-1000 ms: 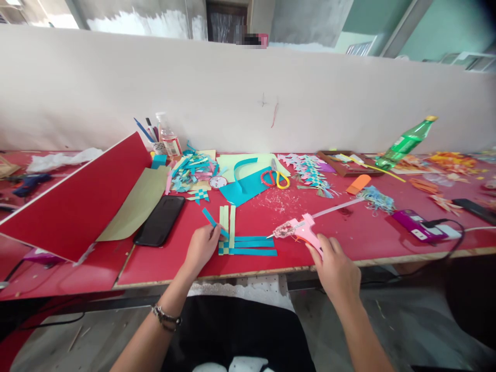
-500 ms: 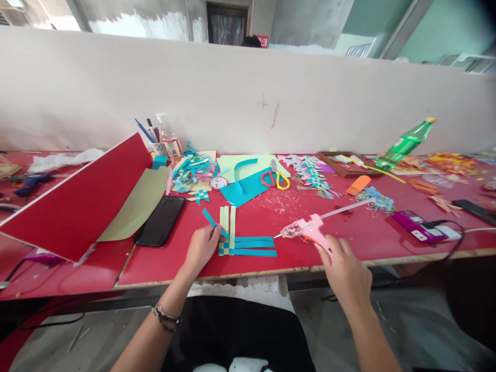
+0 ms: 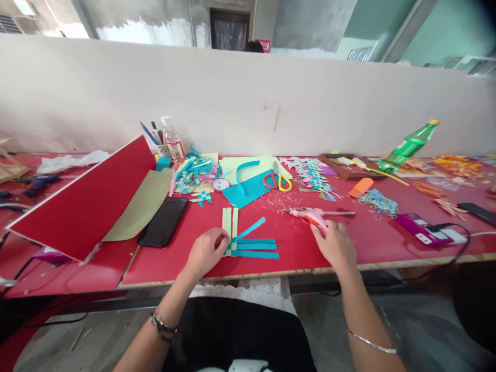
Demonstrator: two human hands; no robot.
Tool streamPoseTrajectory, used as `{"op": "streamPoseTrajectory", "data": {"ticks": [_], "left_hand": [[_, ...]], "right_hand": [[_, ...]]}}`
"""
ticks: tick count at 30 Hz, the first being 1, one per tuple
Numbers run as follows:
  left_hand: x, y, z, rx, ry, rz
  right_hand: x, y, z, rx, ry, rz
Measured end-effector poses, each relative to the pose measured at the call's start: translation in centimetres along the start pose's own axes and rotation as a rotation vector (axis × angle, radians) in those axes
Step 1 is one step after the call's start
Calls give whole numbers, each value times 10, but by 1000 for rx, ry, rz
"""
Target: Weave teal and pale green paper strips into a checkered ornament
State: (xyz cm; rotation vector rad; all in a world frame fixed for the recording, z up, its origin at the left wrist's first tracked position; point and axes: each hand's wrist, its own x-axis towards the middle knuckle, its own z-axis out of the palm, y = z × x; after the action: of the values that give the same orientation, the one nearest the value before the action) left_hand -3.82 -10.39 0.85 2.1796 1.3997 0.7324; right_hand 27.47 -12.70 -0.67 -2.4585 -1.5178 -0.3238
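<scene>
Judging by the layout, at the interlacing step of paper-strip work on a red table [image 3: 163,268], with glue to hand. For landmark, the scissors [image 3: 277,181]. Far left of the scissors, a leaning red board [image 3: 89,201], best avoided by the left elbow. Left of the scissors but nearer than the board, a black phone [image 3: 163,223]. Right of the scissors and closer to the front edge, a pink glue gun [image 3: 309,212], seemingly lying on its side, nozzle leftward; with it the right hand [image 3: 337,245], fingers closed round the grip. Left and frontward of the scissors, the left hand [image 3: 207,250], fingers curled narrow; cannot tell whether pinching paper. Also left and frontward of the scissors, touching that hand, the woven strips [image 3: 234,247]. Smallest, a slanted blue strip [image 3: 251,228], angled up toward the scissors. Probably needed for the next move: lining that strip up with the other blue ones, pressing it flat. Open room frontward of the scissors, between weave and gun; little at the front edge.
</scene>
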Motion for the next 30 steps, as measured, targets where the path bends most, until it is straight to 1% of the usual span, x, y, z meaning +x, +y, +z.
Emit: {"op": "streamPoseTrajectory", "data": {"ticks": [1,4,5,6,7,8,9,10,11,13,15,17,30], "left_hand": [[-1,-2,1,12,0,22],[-4,-9,5,23,-14,65],[-5,-10,7,31,-15,72],[-6,-12,8,44,-16,79],[-6,-13,9,61,-16,86],[-7,-13,10,79,-13,94],[-7,-14,11,99,-12,100],[-8,-14,11,119,-11,107],[-8,-15,12,139,-11,116],[-9,-16,13,177,-9,134],[-9,-17,13,202,-10,147],[-9,-18,14,213,-10,151],[-10,-16,15,206,-4,154]], "right_hand": [[-1,-3,0,-9,61,-2],[-12,-20,-6,32,316,24],[-18,-29,-9,85,372,-2],[-26,-41,-14,145,389,-68],[-35,-55,-18,202,362,-175],[-44,-69,-22,252,301,-315],[-54,-83,-25,287,221,-434],[-63,-96,-28,311,143,-520],[-71,-107,-29,332,79,-587],[-83,-124,-29,352,-9,-655],[-90,-132,-26,352,-48,-673],[-92,-133,-22,341,-57,-667],[-90,-115,-16,292,9,-608]]}}
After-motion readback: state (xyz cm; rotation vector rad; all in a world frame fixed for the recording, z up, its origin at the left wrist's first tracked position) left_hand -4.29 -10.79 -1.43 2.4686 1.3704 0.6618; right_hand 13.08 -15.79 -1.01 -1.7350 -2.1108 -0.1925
